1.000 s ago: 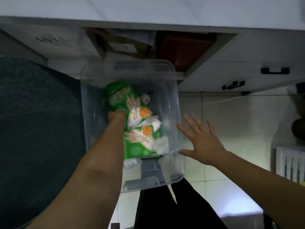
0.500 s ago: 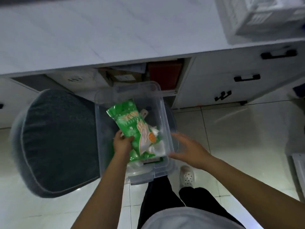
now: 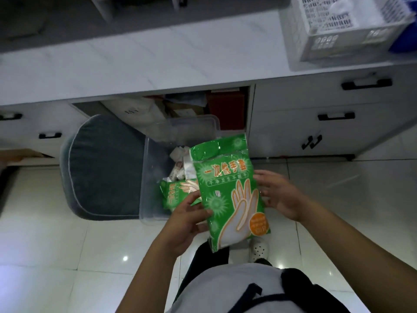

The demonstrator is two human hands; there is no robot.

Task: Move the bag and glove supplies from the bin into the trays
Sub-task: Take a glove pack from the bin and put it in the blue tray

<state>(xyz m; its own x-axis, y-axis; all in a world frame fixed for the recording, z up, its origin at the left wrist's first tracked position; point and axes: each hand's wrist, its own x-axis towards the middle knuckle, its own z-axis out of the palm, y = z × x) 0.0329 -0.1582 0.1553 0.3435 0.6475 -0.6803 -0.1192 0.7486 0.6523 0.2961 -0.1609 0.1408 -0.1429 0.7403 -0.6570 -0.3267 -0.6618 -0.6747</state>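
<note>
Now both hands, left [image 3: 188, 219], right [image 3: 281, 195], gripping green glove pack [image 3: 230, 190], above clear bin [image 3: 153, 177]

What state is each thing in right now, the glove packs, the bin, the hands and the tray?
Glove pack: lifted clear of bin, held by both hands.
Second glove pack: lying in bin.
Bin: open, on floor.
Left hand: gripping pack.
Right hand: touching pack's edge.
White tray: on counter.

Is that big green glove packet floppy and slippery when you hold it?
Probably floppy: the green glove packet is a thin plastic pouch, and both the left hand and right hand are at its sides. Its shiny film shows glare, so it may be a bit slippery. It looks flat, so likely light for its size.
</note>
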